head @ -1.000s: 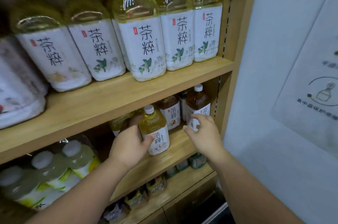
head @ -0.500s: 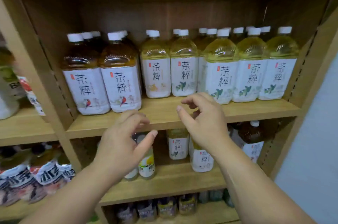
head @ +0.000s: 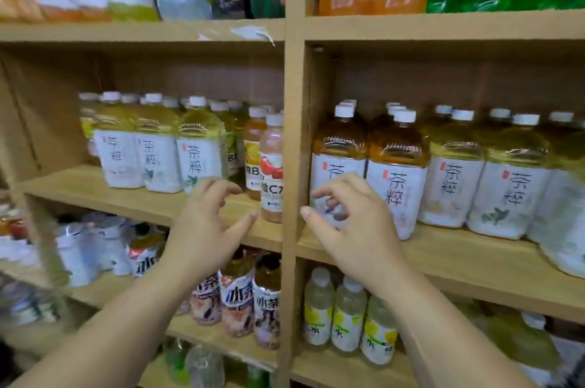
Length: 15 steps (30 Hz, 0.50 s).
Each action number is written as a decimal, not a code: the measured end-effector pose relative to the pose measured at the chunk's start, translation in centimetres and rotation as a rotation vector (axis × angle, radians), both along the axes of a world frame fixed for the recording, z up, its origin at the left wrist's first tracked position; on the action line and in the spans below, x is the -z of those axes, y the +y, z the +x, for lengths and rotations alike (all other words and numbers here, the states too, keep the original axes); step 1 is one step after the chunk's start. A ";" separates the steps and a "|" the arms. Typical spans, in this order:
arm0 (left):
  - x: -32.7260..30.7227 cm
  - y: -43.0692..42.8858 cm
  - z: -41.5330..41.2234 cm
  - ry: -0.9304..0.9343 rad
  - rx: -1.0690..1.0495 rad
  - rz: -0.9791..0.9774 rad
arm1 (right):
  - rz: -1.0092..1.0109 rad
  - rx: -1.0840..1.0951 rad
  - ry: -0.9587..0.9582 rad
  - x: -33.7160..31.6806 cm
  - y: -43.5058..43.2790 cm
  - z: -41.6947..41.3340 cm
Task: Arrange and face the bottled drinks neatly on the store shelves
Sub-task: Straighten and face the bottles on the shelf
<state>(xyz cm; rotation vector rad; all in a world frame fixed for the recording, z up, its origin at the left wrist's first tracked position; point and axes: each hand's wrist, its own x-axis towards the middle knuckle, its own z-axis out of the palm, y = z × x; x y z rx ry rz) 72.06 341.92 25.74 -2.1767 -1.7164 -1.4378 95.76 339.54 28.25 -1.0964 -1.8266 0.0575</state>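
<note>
Hovering empty: L hand (head: 205, 229), R hand (head: 357, 229) | amber-tea btls (head: 399, 147) capped, upright

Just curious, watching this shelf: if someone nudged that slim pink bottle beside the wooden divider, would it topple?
Probably tips easily: the slim pink bottle is tall and narrow and stands near the front edge of the shelf. It looks filled to the neck, so it is likely fairly heavy for its size and firm. Its smooth label might feel slippery.

We count front rows only. Amber tea bottles (head: 397, 172): two. Pale tea bottles (head: 199, 153): three left, at least two right. Vitamin drink bottles (head: 272, 172): two. Lemon water bottles (head: 348, 321): three.
</note>
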 end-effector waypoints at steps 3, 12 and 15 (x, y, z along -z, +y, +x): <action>0.0 1.9 -4.6 0.000 -0.052 0.016 | 0.026 -0.067 0.004 -0.4 1.4 -4.7; -1.6 9.3 -15.4 0.083 -0.099 0.033 | -0.020 -0.011 -0.022 -1.7 7.3 -16.2; -3.6 11.6 -17.7 0.111 -0.103 0.113 | -0.046 0.033 0.002 -2.8 9.5 -18.8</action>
